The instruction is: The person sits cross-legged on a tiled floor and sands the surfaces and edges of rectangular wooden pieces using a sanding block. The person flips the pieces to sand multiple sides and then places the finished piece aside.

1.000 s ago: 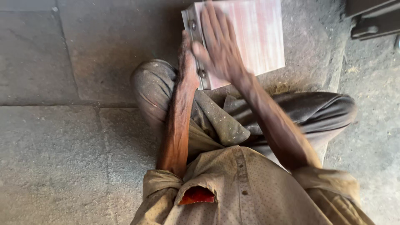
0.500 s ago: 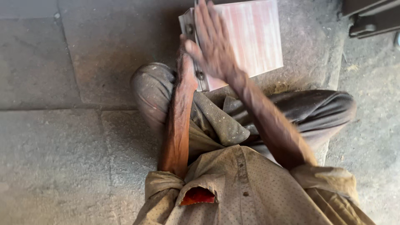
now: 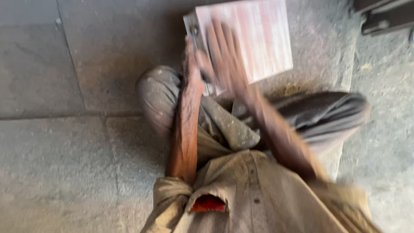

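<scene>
one flat pale block (image 3: 254, 39), pinkish with faint streaks, lies on the stone floor (image 3: 64, 151) in front of the seated person's knees; its top edge is cut off by the frame. two hands are at it. the right hand (image 3: 224, 56) lies on its top face near the left edge with fingers spread and flat, closed on nothing; it is blurred, so the fingertips are hard to make out. the left hand (image 3: 192, 56) sits against the block's left side, where a thin grey edge with a small dark spot shows; whether its grip is closed round that edge or only pressed to it cannot be told, as the right hand covers part of it. two bare, dusty forearms run up from a dusty tan shirt (image 3: 258, 203), which has one small red patch (image 3: 208, 203) near the collar. the bent legs in grey trousers (image 3: 319, 112) hide the block's near edge. the floor is large grey slabs with dark joints, and some yellowish dust lies beside the block. one dark object (image 3: 384, 17) at the top right is cut off and unclear
</scene>
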